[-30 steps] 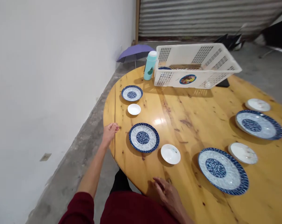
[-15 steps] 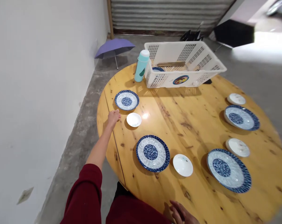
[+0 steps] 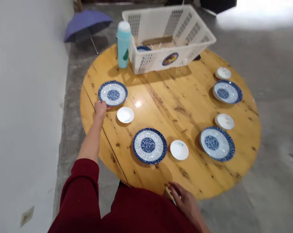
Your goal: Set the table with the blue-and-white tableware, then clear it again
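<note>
Table lay under left hand | patterned plate sat at its fingertips | right hand hung by the near edge, fingers loosely apart | left fingers met the rim, clamping unclear; level, light handling seemed wise | white bowl, just rightward, needed clearance

Turquoise cylindrical bottle, white-capped, upright; open purple dome-shaped umbrella on grey concrete floor; beside it, plain white wall, small pale rectangular fitting low down

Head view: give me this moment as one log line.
left hand: at near rim of plate nearest bottle | right hand: at table edge | basket: far side of table
</note>
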A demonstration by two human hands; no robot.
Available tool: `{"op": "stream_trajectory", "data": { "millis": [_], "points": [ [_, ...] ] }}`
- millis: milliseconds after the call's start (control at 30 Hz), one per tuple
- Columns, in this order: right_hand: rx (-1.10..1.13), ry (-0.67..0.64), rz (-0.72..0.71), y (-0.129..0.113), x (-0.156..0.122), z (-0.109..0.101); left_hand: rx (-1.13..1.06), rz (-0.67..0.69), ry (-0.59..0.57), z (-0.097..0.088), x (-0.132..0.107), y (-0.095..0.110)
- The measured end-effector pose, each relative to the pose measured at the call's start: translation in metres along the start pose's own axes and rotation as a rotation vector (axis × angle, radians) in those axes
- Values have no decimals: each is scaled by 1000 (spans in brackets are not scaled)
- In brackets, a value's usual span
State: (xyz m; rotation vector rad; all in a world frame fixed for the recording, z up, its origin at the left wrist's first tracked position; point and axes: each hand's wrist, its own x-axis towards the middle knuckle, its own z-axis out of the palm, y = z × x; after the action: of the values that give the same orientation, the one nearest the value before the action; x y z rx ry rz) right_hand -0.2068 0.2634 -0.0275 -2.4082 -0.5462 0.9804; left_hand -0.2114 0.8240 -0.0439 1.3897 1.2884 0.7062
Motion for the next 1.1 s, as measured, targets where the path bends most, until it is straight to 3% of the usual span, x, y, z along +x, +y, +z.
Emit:
{"op": "stream_trajectory", "data": {
  "millis": [100, 233, 333, 433, 600, 767, 933, 1100],
  "points": [
    [-16, 7, -22, -18, 2, -13, 2, -1, 54, -7, -4, 13],
    [74, 55, -98, -35, 20, -31, 7, 125, 80, -36, -30, 44],
    [214, 104, -200, -59, 44, -42, 4, 253, -2, -60, -74, 66],
    [392, 155, -273, -90, 71, -52, 15, 249, -102, -68, -131, 71],
    [574, 183, -305, -122, 95, -64, 79, 58, -342, -47, -217, 38],
    [408, 233, -281, -111, 89, -65, 167, -48, -546, -16, -276, 3],
    [422, 224, -146, -83, 86, -60, 381, 32, -576, -1, -298, -13],
    [361, 166, -99, -72, 96, -54, 587, 79, -594, 4, -288, -13]
  ]
}}
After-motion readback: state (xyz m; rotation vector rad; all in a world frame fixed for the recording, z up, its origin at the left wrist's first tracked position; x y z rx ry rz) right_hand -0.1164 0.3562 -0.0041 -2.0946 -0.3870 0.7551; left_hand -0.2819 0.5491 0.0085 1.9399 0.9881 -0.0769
